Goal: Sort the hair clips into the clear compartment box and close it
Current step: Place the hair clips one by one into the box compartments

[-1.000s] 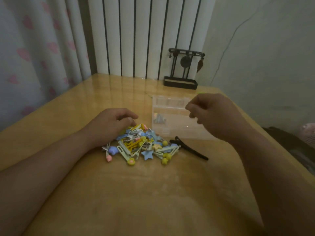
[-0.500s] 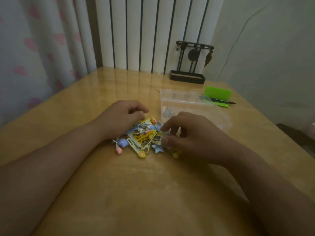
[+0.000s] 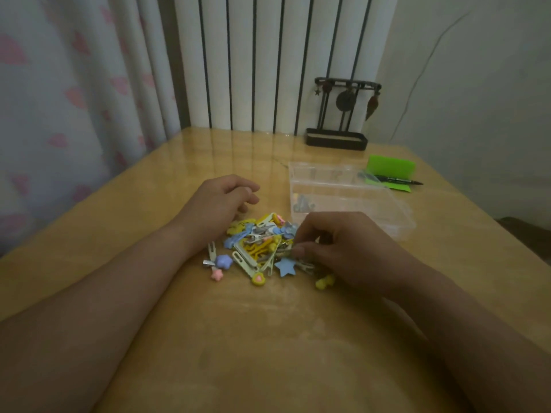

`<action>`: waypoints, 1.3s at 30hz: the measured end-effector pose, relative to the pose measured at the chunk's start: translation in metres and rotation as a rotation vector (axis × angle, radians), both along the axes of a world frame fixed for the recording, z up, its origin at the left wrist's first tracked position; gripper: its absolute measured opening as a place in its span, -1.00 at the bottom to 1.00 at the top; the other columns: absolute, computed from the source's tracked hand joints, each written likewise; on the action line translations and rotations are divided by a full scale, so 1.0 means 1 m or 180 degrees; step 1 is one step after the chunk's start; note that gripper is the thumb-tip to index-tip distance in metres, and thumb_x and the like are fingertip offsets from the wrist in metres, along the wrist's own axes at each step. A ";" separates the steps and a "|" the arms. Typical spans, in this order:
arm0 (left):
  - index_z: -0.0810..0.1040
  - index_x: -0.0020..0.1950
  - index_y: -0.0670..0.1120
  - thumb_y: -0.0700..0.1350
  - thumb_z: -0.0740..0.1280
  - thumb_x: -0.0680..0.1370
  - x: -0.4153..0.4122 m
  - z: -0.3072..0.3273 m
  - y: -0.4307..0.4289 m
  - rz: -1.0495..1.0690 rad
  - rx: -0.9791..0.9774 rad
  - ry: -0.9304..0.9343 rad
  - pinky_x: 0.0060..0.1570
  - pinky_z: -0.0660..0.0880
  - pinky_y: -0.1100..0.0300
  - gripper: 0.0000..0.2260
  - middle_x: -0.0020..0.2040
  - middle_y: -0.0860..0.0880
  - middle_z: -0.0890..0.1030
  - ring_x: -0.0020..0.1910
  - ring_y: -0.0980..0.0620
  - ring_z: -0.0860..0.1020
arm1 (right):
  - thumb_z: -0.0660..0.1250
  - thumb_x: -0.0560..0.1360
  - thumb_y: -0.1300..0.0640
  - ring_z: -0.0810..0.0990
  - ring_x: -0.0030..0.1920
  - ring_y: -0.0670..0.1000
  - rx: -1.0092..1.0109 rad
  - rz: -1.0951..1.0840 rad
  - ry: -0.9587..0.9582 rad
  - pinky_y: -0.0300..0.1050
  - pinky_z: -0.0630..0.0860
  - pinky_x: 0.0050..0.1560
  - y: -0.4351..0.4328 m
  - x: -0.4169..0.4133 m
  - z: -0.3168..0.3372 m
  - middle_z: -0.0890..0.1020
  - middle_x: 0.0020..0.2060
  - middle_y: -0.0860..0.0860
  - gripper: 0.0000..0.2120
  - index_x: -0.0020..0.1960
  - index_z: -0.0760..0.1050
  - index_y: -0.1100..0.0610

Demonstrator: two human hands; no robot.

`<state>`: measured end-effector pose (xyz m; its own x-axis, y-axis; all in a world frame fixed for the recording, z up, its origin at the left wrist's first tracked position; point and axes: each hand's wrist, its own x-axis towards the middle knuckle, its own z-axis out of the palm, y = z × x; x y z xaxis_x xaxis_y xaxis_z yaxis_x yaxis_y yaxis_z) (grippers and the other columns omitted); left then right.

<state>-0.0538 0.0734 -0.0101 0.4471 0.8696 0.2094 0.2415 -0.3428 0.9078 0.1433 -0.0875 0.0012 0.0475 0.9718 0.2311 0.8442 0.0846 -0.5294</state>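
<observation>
My right hand (image 3: 343, 251) curls down, thumb and fingertips pinching into the right edge of the hair clips (image 3: 256, 248), which lie heaped on the table (image 3: 268, 338) between my hands. My left hand (image 3: 220, 204) rests loosely curled at the heap's far left, holding nothing. Just beyond my right hand stands the clear compartment box (image 3: 372, 204), open, a few clips in its near-left compartment
</observation>
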 end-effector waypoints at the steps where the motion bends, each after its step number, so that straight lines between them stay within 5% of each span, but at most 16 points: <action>1: 0.71 0.18 0.00 -0.14 0.29 0.69 0.001 0.002 -0.001 0.0007 0.0037 0.0007 -0.10 0.54 0.22 -0.80 0.02 0.04 0.75 -0.06 0.10 0.63 | 0.53 0.51 -0.07 0.59 -0.20 -0.20 0.0046 0.0005 0.0001 -0.33 0.47 -0.26 0.001 0.000 0.000 0.64 -0.21 -0.34 -0.90 -0.14 0.63 -0.15; 6: 0.72 0.14 0.07 -0.07 0.36 0.66 0.003 0.012 -0.028 -0.0064 0.0540 -0.0079 0.09 0.56 0.13 -0.85 0.00 0.05 0.74 0.03 0.15 0.65 | 0.46 0.57 -0.04 0.62 -0.16 -0.16 0.0387 -0.0205 0.0326 -0.18 0.58 -0.17 0.003 0.001 -0.004 0.68 -0.21 -0.17 -0.91 -0.11 0.63 -0.09; 11: 0.66 0.23 0.18 0.04 0.41 0.64 0.014 0.023 -0.064 -0.0855 0.1294 0.0448 -0.02 0.53 0.36 -0.82 -0.05 0.13 0.67 0.03 0.16 0.63 | 0.42 0.62 0.02 0.66 -0.29 -0.12 0.0653 -0.0375 0.0809 -0.25 0.56 -0.31 0.006 0.004 -0.003 0.67 -0.30 -0.06 -0.89 -0.08 0.62 -0.02; 15: 0.64 0.29 0.16 0.02 0.42 0.63 0.017 0.018 -0.057 -0.0776 0.1671 0.0751 0.01 0.46 0.42 -0.77 0.00 0.19 0.65 0.10 0.18 0.61 | 0.39 0.65 0.10 0.68 -0.30 -0.10 0.0620 -0.0378 0.1073 -0.27 0.57 -0.31 0.007 0.006 -0.003 0.70 -0.30 -0.02 -0.90 -0.05 0.62 0.01; 24: 0.65 -0.01 0.14 -0.06 0.45 0.62 0.015 0.017 -0.050 -0.0662 0.1536 0.0683 -0.16 0.43 0.42 -0.92 -0.13 0.18 0.66 -0.11 0.24 0.61 | 0.39 0.64 0.18 0.68 -0.21 -0.11 0.0645 -0.0099 0.1188 -0.20 0.59 -0.20 0.006 0.003 0.001 0.70 -0.21 -0.07 -0.88 0.04 0.60 -0.04; 29: 0.61 -0.01 0.08 -0.10 0.42 0.64 0.015 0.018 -0.058 -0.0776 0.1434 0.0403 -0.22 0.44 0.42 -0.93 -0.14 0.13 0.64 -0.22 0.28 0.55 | 0.44 0.61 0.13 0.69 -0.15 -0.12 0.0604 -0.0068 0.1058 -0.26 0.58 -0.21 0.003 0.000 0.004 0.71 -0.15 -0.09 -0.92 0.07 0.63 -0.03; 33: 0.60 0.02 0.04 -0.09 0.37 0.66 0.017 0.016 -0.051 -0.0622 0.1192 -0.0025 -0.20 0.44 0.38 -0.95 -0.15 0.10 0.65 -0.21 0.21 0.55 | 0.45 0.59 0.13 0.66 -0.19 -0.04 0.0753 -0.0184 0.1119 -0.12 0.63 -0.20 -0.001 0.006 0.011 0.69 -0.18 -0.02 -0.94 0.03 0.63 -0.02; 39: 0.59 0.06 0.09 -0.02 0.33 0.68 0.018 -0.001 -0.026 -0.0284 0.0937 0.0056 -0.02 0.57 0.06 -0.95 -0.08 0.05 0.67 -0.08 0.09 0.60 | 0.41 0.60 0.24 0.63 -0.24 -0.06 0.1057 -0.0567 0.1479 -0.23 0.56 -0.24 -0.002 0.026 0.021 0.68 -0.21 -0.03 -0.90 0.05 0.63 0.06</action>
<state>-0.0362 0.0469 -0.0112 0.5246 0.7299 0.4381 0.2134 -0.6110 0.7624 0.1697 -0.0891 0.0219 0.3718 0.8190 0.4371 0.5469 0.1872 -0.8160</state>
